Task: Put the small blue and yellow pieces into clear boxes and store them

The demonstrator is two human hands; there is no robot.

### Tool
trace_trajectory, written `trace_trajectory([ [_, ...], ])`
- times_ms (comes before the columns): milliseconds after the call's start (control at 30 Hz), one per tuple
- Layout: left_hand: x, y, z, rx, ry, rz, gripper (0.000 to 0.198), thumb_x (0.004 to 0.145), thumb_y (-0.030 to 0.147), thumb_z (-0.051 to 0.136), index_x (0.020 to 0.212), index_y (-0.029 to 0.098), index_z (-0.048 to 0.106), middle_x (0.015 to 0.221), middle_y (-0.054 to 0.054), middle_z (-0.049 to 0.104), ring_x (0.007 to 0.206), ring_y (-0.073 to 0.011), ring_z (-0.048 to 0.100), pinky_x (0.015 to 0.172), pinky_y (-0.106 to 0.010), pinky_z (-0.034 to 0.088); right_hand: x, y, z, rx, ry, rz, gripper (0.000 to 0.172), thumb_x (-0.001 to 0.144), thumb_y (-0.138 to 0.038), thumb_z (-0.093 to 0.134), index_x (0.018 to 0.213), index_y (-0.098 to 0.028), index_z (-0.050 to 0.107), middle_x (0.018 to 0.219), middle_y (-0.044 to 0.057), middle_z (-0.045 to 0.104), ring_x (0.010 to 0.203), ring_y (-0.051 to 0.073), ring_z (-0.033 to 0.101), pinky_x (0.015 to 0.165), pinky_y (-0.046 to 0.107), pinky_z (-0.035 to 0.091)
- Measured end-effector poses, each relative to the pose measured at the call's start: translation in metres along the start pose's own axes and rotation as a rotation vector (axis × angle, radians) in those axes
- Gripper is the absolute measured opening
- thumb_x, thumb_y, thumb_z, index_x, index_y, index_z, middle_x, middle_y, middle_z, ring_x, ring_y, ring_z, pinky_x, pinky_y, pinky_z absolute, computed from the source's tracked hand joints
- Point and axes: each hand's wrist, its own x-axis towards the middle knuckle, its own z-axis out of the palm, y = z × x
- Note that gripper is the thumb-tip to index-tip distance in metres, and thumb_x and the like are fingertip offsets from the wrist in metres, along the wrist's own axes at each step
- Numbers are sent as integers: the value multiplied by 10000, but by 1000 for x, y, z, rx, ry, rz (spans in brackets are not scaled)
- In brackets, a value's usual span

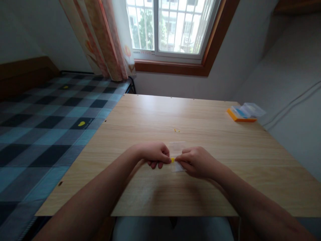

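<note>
A small yellow piece (173,160) sits between the fingertips of my two hands, over a clear sheet (177,146) on the wooden table (140,127). My left hand (157,155) pinches the piece from the left, its other fingers curled under. From the right, my right hand (194,161) meets the piece with its thumb and index fingertips pressed close together. Several tiny yellow bits (175,130) lie on the table beyond the sheet. The fingers partly cover the sheet and the yellow piece.
An orange box with an open clear lid (242,115) stands at the table's back right corner. A bed with a checked cover (50,134) adjoins the left edge. Behind the table are a window (175,30) and a curtain (100,36).
</note>
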Motion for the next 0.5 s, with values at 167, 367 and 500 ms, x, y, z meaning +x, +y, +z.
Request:
trace_trajectory([
  [167, -1, 1, 0, 6, 7, 0, 223, 823, 357, 641, 702, 188, 559, 599, 29, 618, 431, -98, 519, 407, -213, 366, 1, 0, 1, -34, -11, 4, 250, 915, -195, 573, 1015, -261, 792, 801, 7, 700, 636, 120, 542, 599, 282, 280],
  [367, -2, 2, 0, -1, 5, 6, 211, 821, 367, 637, 728, 190, 571, 601, 29, 623, 444, -102, 527, 414, -214, 373, 1, -3, 1, -72, -17, 5, 233, 916, -202, 569, 964, -257, 790, 765, 6, 677, 609, 115, 505, 588, 289, 253],
  [500, -2, 1, 0, -5, 5, 13, 229, 812, 383, 647, 720, 189, 569, 599, 27, 619, 448, -104, 526, 414, -215, 369, 1, -4, 0, -74, -17, 2, 230, 911, -192, 572, 969, -254, 786, 775, 7, 686, 610, 116, 507, 584, 288, 253],
])
